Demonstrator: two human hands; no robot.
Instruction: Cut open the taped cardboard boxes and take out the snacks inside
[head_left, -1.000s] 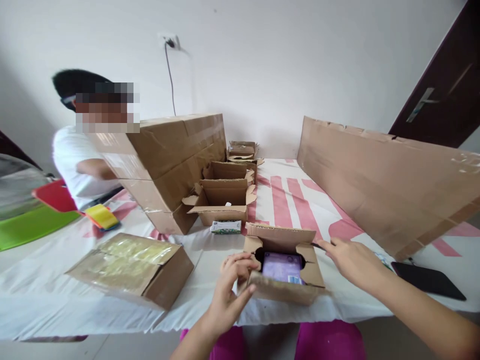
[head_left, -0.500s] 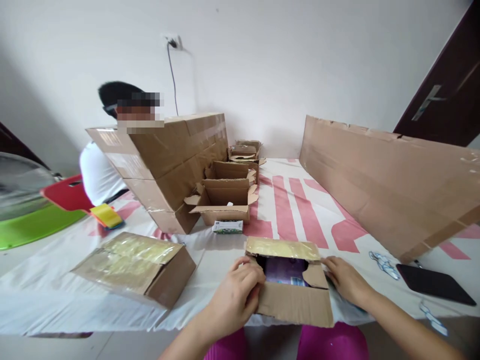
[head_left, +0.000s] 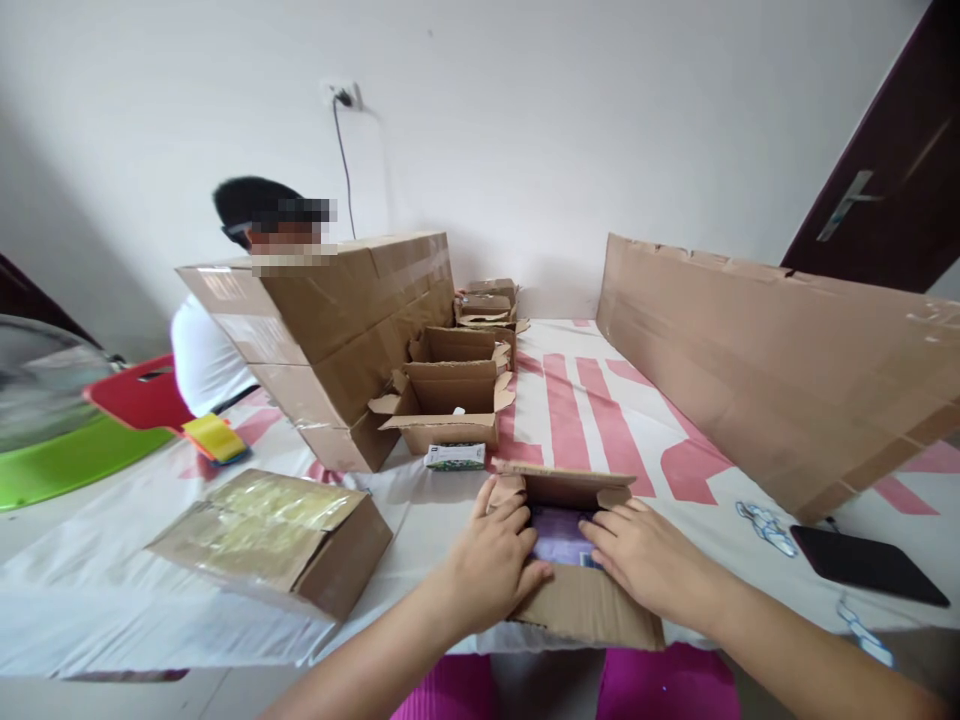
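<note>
In front of me a small cardboard box (head_left: 592, 605) lies with its top flaps apart, the front one folded down toward me. A purple package (head_left: 555, 535) with a barcode label shows inside it. My left hand (head_left: 499, 550) grips the box's left side, fingers over the edge and thumb on the front flap. My right hand (head_left: 641, 560) rests over the right side with fingers outstretched, their tips at the purple package. Beyond the box lies a small white and green carton (head_left: 455, 457).
A taped cardboard box (head_left: 255, 530) sits at left. Several open boxes (head_left: 450, 430) stand in a row beside stacked cartons (head_left: 360, 330). At right are a long cardboard panel (head_left: 750, 350) and a black phone (head_left: 870, 565). A person (head_left: 214, 350) sits behind the stack; yellow pads (head_left: 214, 437) lie nearby.
The back flap has swung up and away, showing more of the inside. My right hand has moved from the box's outer right side onto its opening; my left hand has shifted slightly forward.
</note>
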